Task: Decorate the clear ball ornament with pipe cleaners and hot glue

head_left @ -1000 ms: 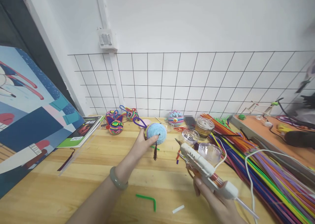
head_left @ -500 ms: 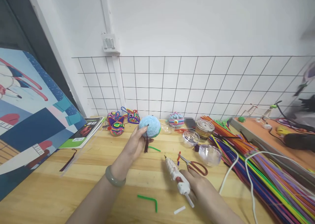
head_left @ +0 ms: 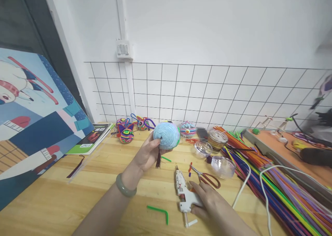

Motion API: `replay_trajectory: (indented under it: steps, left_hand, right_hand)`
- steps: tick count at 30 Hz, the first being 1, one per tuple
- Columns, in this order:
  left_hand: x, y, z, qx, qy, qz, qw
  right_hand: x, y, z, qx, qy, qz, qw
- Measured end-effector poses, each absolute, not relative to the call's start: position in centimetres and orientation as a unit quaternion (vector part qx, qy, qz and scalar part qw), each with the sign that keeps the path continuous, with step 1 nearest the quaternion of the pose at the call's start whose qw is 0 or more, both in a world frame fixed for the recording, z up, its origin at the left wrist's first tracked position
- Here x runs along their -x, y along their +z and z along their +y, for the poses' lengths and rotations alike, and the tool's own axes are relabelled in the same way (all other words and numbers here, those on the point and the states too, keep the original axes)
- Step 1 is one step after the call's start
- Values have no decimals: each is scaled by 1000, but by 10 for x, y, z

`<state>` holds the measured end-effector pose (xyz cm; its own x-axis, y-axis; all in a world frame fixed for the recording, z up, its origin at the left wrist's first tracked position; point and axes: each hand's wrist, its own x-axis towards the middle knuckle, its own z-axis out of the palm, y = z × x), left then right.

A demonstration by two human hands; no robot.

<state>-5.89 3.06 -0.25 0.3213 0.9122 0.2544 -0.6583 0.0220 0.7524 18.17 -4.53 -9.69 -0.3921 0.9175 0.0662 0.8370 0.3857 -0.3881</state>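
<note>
My left hand is closed around a light blue coiled ball ornament, its thumb by the small centre hole. A dark tassel hangs from the ball, and some green shows on its right side. Low over or on the table, my right hand is closed on the handle of a white glue gun. The nozzle points away from me, and a glue stick pokes out of the back. Just right of the gun lie scissors with brown-red handles.
Green bent pipe cleaner lies in front. Clear plastic bowls, a round tub and bundled pipe cleaners crowd the right, with a white cord across. Colourful ornaments, a book and a dark tassel are left.
The glue gun has swung from a slant to nearly straight ahead and sits lower. My left hand has turned the ball, showing more of its side. The view has shifted slightly.
</note>
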Motion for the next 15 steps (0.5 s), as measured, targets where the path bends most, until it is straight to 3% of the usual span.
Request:
replay_trajectory:
  steps: [4, 15]
  left_hand:
    - [62, -2, 27, -437, 560, 146, 689]
    - [56, -12, 23, -439, 521, 114, 723]
  right_hand:
    - [-186, -94, -42, 519, 98, -835, 155]
    - [-163, -14, -31, 423, 247, -751, 443]
